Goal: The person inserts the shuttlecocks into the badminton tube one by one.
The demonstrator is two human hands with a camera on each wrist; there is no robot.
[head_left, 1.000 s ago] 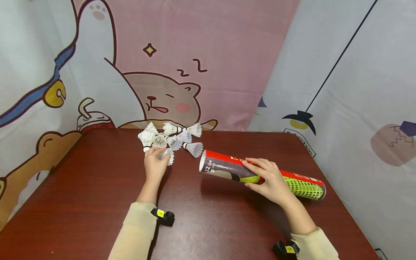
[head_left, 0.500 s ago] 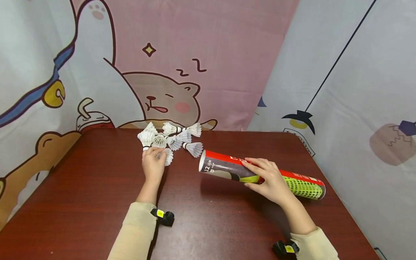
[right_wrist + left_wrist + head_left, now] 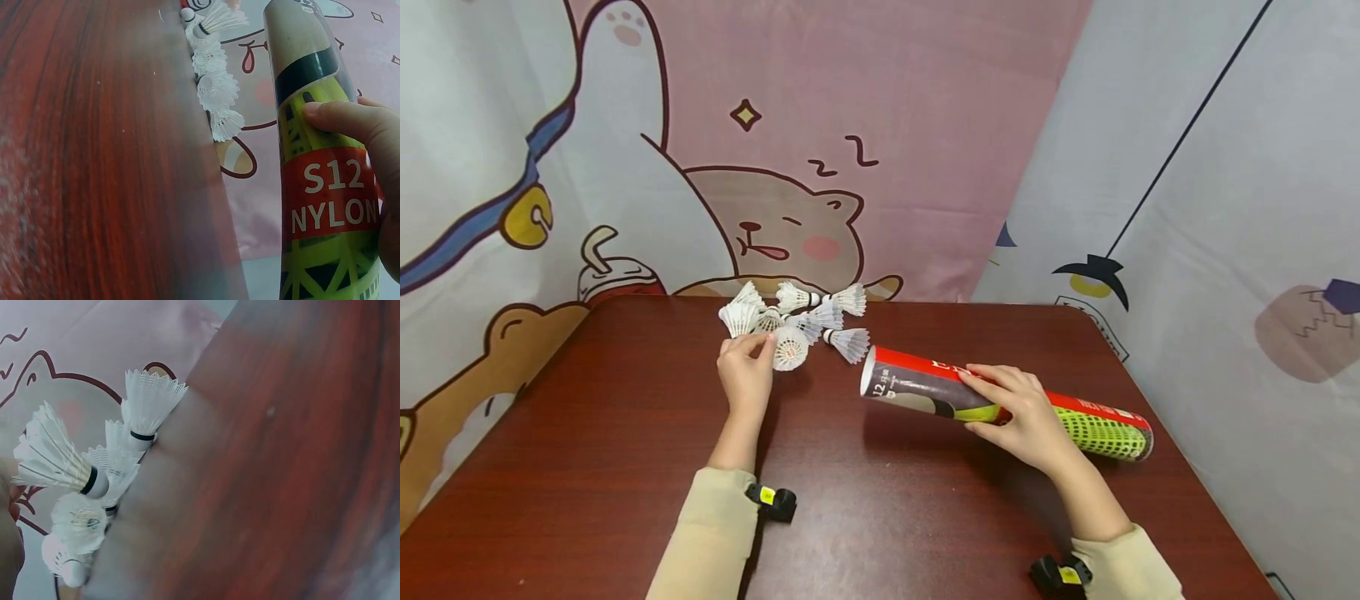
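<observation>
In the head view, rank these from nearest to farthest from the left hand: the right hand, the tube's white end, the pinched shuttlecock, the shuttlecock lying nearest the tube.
1. Pinched shuttlecock: held in the left hand.
2. Shuttlecock lying nearest the tube: to the right.
3. White end of the tube: farther right.
4. Right hand: farthest right, gripping the tube.

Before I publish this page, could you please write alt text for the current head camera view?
A person's left hand pinches a white shuttlecock by its rim while the right hand grips a printed tube at a reddish-brown table. More shuttlecocks lie near the table's far edge, with a cartoon-printed backdrop behind.
</observation>
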